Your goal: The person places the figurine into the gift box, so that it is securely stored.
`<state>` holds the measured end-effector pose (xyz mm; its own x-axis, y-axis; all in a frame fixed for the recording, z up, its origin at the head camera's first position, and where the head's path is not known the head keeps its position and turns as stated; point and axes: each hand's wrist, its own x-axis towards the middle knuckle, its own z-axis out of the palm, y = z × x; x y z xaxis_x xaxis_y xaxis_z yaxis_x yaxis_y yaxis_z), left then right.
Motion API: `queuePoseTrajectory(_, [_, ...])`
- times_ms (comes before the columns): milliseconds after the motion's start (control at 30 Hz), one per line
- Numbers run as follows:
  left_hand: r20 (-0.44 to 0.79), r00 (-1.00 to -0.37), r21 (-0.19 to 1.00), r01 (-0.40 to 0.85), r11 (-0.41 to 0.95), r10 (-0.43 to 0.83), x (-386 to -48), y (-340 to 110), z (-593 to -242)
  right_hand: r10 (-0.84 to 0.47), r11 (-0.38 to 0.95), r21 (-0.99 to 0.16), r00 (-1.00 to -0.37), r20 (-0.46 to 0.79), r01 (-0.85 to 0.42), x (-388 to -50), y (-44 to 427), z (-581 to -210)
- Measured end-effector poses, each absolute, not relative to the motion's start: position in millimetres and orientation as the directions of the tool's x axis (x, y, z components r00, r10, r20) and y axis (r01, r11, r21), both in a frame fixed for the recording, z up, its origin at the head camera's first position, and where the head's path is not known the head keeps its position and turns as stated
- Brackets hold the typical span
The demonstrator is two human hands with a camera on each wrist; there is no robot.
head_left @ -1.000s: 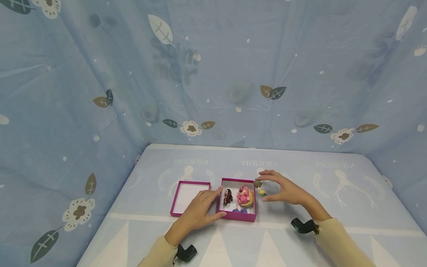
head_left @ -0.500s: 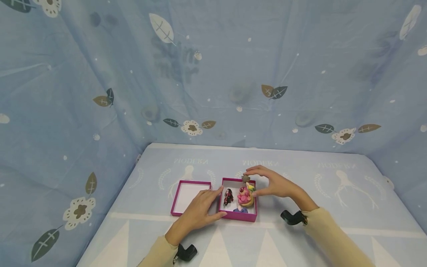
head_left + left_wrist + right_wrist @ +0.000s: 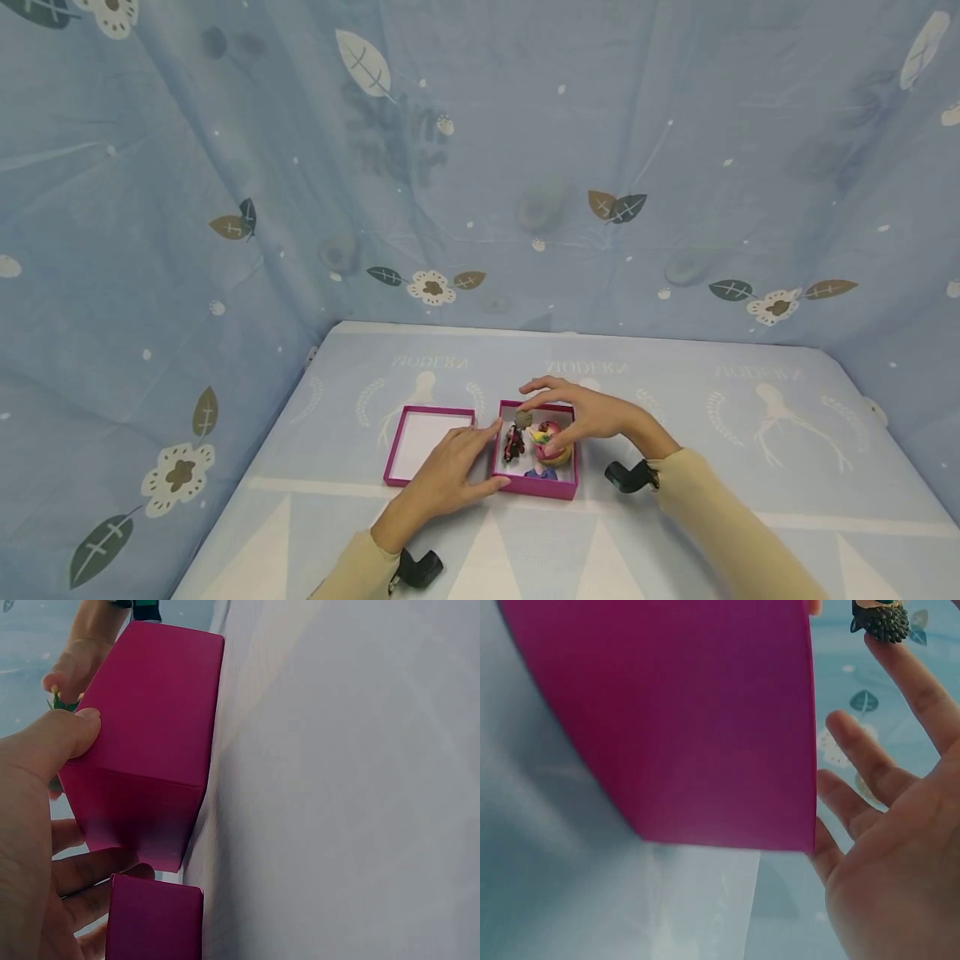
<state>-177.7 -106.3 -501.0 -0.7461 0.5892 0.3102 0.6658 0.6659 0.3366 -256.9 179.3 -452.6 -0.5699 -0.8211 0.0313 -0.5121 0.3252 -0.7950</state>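
Note:
The magenta box (image 3: 536, 486) is held at its left end by the left hand (image 3: 444, 471); in the left wrist view the thumb lies on the box (image 3: 157, 705) at its upper edge. Over the open box, the right hand (image 3: 596, 412) holds a small figurine (image 3: 523, 418) with a grey head and yellow-green parts between thumb and fingers. The right wrist view shows its dark spiky head (image 3: 886, 626) against a fingertip. Inside lie a red-and-black figure (image 3: 513, 445), a pink bear on a yellow crescent (image 3: 561, 457) and a blue piece (image 3: 541, 473).
A shallow magenta-rimmed lid (image 3: 387, 460) with a white inside lies left of the box, partly behind the left hand. Both stand on a pale patterned table (image 3: 750, 483), with blue printed cloth (image 3: 525, 150) hanging behind and at the sides.
From the box's right side, the right hand has moved left over it, carrying the figurine above the pink bear and close to the red-and-black figure. The left hand and box have stayed put.

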Motion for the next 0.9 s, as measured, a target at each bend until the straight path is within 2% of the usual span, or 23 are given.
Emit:
queuePoseTrajectory(233, [0.323,-0.738,0.322,0.675,0.664,0.593,-178.2,-106.3,-501.7,-0.843,0.326,-0.817,-0.538,-0.023,-0.476,-257.1,165.0,-452.3])
queuePoseTrajectory(400, [0.351,-0.721,0.308,0.692,0.653,0.598,-178.4,-106.0,-502.4,-0.854,0.278,-0.815,-0.519,0.032,-0.508,-257.2,159.8,-455.1])
queuePoseTrajectory(633, [0.355,-0.718,0.312,0.695,0.648,0.599,-179.0,-105.1,-502.8,-0.838,0.263,-0.78,-0.535,0.106,-0.567,-252.4,158.2,-451.4])
queuePoseTrajectory(900, [0.354,-0.723,0.307,0.689,0.656,0.593,-178.2,-105.7,-501.7,-0.879,0.245,-0.832,-0.476,0.027,-0.499,-248.0,151.1,-444.2])
